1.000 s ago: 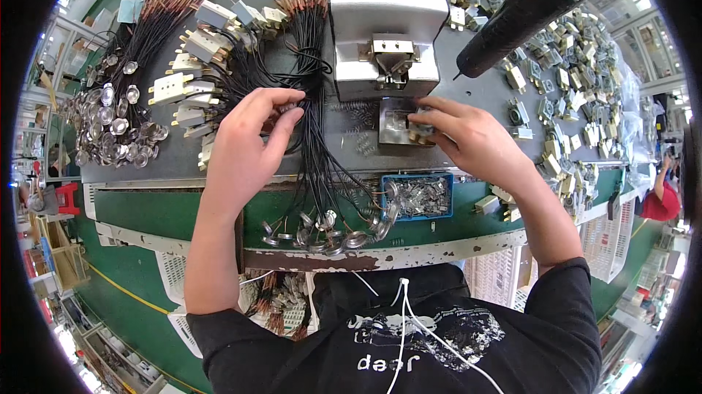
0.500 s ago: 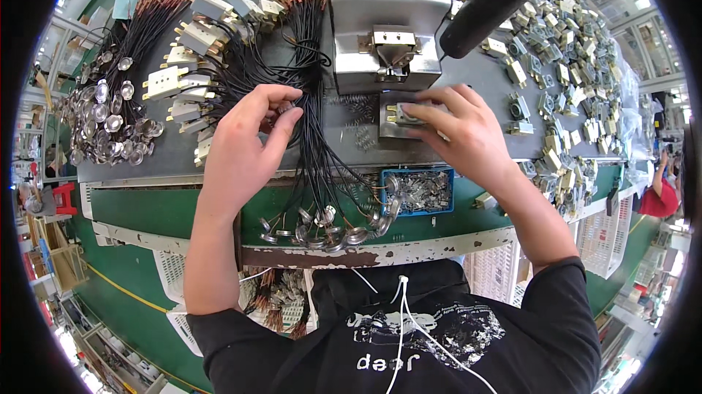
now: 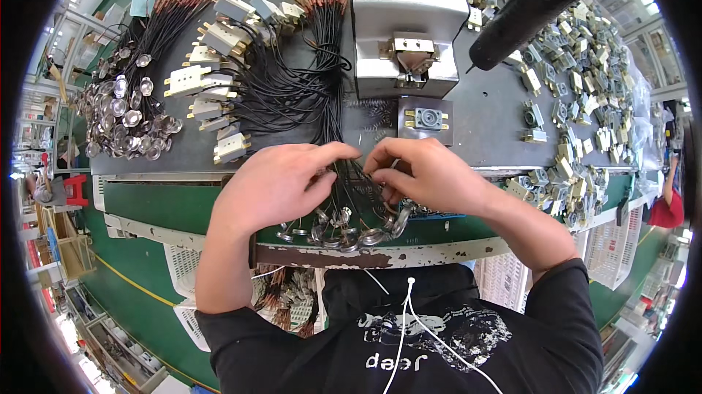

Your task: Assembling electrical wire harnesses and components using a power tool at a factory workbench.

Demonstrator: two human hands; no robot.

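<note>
My left hand [image 3: 281,180] is over the bundle of black wires [image 3: 333,112] at the table's front edge, its fingers curled; what they hold, if anything, is hidden. My right hand [image 3: 424,173] is close beside it, thumb and fingers pinched near the wires, and I cannot make out what is in them. Round metal caps [image 3: 351,239] hang at the near ends of these wires, below both hands. Beyond my right hand, a grey block with brass pins [image 3: 426,119] sits on a metal plate [image 3: 444,136], untouched.
Behind the plate stands a silver machine [image 3: 409,13], with a black cylindrical tool [image 3: 534,13] hanging to its right. White blocks on wires [image 3: 191,81] and a heap of metal caps [image 3: 121,116] lie left. Loose blocks [image 3: 578,79] cover the right side. Thin springs [image 3: 371,112] lie mid-table.
My right hand has left the block on the plate and moved left and nearer, beside my left hand. My left hand has come nearer and slightly right. The whole view has shifted a little.
</note>
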